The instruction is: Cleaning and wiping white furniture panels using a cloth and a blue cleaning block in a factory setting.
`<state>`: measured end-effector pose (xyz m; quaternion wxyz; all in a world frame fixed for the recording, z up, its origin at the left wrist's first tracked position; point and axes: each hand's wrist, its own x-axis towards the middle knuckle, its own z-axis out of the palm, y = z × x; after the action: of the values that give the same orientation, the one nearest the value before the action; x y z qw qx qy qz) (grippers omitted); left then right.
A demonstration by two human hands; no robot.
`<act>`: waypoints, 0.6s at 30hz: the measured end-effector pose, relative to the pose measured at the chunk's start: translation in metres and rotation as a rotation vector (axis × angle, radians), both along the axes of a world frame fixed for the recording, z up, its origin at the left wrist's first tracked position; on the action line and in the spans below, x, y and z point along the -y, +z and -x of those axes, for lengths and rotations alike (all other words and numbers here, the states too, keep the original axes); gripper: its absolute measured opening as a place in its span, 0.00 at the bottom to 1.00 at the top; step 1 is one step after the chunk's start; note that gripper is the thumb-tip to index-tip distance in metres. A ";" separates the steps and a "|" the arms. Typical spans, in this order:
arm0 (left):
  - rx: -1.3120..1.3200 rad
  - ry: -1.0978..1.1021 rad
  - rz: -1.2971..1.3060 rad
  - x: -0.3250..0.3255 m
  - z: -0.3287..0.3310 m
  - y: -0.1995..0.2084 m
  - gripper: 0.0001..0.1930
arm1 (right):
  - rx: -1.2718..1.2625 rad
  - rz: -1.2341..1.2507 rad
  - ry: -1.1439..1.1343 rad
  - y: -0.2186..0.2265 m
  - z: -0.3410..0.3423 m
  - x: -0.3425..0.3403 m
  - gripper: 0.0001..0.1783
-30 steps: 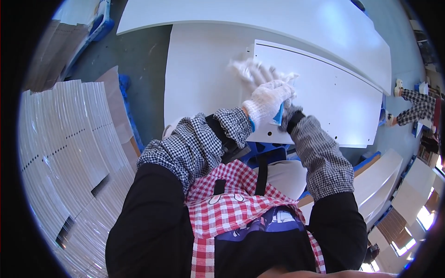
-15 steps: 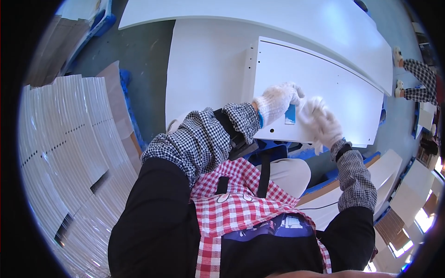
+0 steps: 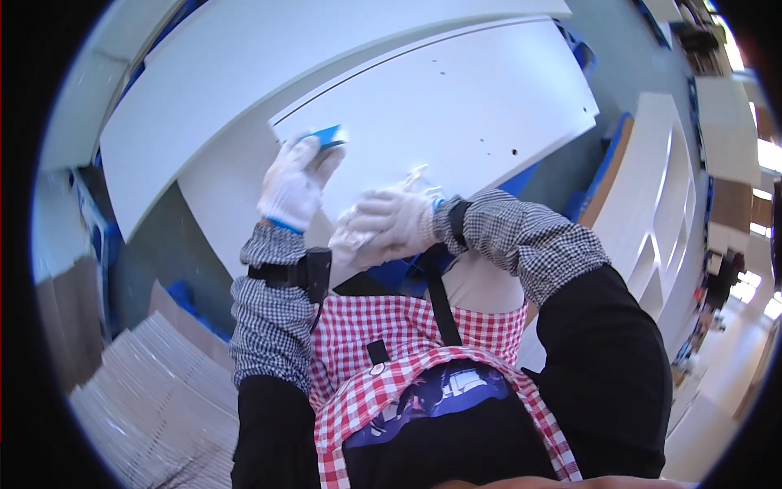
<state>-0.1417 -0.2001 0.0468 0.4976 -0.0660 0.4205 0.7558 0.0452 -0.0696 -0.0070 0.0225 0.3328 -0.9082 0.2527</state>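
Note:
My left hand [image 3: 293, 183], in a white knit glove, is closed on a small blue block [image 3: 326, 137] with a pale end. It is over the left part of a white panel [image 3: 440, 106], close to the panel's end. My gloved right hand [image 3: 399, 218] is closed on a crumpled white cloth [image 3: 352, 244] at the panel's near edge. Its fingers bunch the cloth, hiding part of it. Several small holes and a dark groove along the far edge mark the panel.
A long white board [image 3: 204, 106] lies beyond the panel. Stacked, wrapped white boards [image 3: 155, 399] stand at the lower left. To the right is a white piece with openings [image 3: 652, 204], beside a blue-edged support [image 3: 607, 171].
The view has turned, so the panel lies slanted. My left hand has carried the blue block to the panel's left end. My right hand has come left toward my body with the cloth.

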 end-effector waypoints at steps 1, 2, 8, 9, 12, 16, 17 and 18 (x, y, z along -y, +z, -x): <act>0.052 0.034 0.085 -0.006 -0.002 0.004 0.10 | -0.004 -0.012 -0.040 0.000 -0.015 -0.022 0.22; 0.101 0.070 0.172 -0.011 -0.002 0.007 0.11 | 0.045 -0.132 -0.258 0.002 -0.035 -0.049 0.23; 0.031 -0.068 0.157 0.001 -0.007 0.008 0.06 | 0.888 -0.178 -1.142 0.072 -0.065 -0.196 0.35; 0.046 -0.122 0.118 -0.025 -0.024 0.011 0.06 | 0.667 -0.362 -1.532 0.046 -0.114 -0.231 0.37; -0.024 -0.225 0.161 -0.053 -0.038 0.023 0.10 | 0.384 -0.498 -1.882 0.033 -0.128 -0.251 0.39; -0.102 -0.463 0.207 -0.091 -0.047 0.027 0.21 | 0.352 -0.468 -1.870 0.041 -0.112 -0.249 0.40; -0.135 -0.559 0.218 -0.104 -0.054 0.029 0.22 | 0.358 -0.476 -1.845 0.044 -0.113 -0.249 0.40; -0.166 -0.655 0.221 -0.120 -0.063 0.032 0.22 | 0.352 -0.481 -1.860 0.048 -0.117 -0.251 0.40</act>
<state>-0.0785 -0.0797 0.0790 0.6676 0.0804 0.5375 0.5089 0.1625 0.1814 0.0412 0.0084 -0.5636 -0.8259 -0.0116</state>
